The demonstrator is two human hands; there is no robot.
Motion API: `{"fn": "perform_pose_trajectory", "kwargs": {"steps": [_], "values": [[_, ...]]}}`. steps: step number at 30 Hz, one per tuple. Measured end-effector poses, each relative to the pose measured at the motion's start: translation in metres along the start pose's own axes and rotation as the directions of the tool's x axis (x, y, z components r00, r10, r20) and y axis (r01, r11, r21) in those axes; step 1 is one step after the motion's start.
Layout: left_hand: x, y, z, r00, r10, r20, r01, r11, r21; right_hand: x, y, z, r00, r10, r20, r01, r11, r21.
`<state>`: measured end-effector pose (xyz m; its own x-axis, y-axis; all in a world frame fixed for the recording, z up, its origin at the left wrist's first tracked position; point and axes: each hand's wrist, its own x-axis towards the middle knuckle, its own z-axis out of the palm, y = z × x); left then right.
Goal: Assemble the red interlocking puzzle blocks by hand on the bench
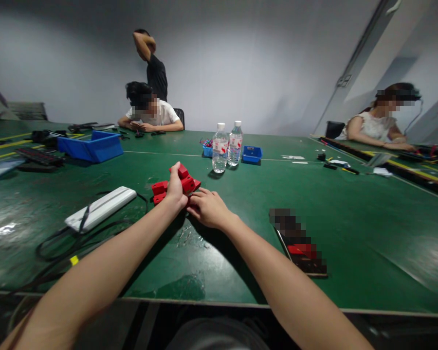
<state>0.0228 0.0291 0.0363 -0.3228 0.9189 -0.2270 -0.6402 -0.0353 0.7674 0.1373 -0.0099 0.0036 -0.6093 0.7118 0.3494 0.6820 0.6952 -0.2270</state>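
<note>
Over the middle of the green table, my left hand (175, 187) is closed around a bright red object (188, 184) made of blocky sections, its thumb pointing up. Parts of the red object stick out on both sides of that hand, and the palm hides its centre. My right hand (209, 209) is beside it on the right, fingers bent and drawn together at the object's lower right edge. What those fingertips pinch is hidden. Left of my hands lies a white power strip (101, 209) with black cables.
Two water bottles (219, 150) stand beyond my hands, near a small blue tray (252, 154). A larger blue bin (91, 146) is at the back left. A phone-like dark slab (299, 245) lies on the right. Other people are around the table (350, 233).
</note>
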Motion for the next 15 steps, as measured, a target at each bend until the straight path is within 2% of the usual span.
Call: {"fn": "perform_pose_trajectory", "kwargs": {"steps": [6, 12, 15], "values": [[0.0, -0.008, -0.005, 0.993, -0.058, 0.102, 0.049, 0.995, 0.089, -0.002, 0.011, -0.002, 0.986, 0.164, -0.014, -0.163, 0.985, 0.052], [0.004, -0.008, -0.008, 0.985, -0.106, 0.137, 0.094, 0.991, 0.094, -0.003, 0.023, 0.004, 0.995, 0.095, 0.007, -0.094, 0.972, 0.216], [0.005, -0.006, -0.008, 0.974, -0.158, 0.164, 0.147, 0.986, 0.08, -0.002, 0.024, 0.005, 0.994, 0.113, 0.014, -0.112, 0.957, 0.269]]}}
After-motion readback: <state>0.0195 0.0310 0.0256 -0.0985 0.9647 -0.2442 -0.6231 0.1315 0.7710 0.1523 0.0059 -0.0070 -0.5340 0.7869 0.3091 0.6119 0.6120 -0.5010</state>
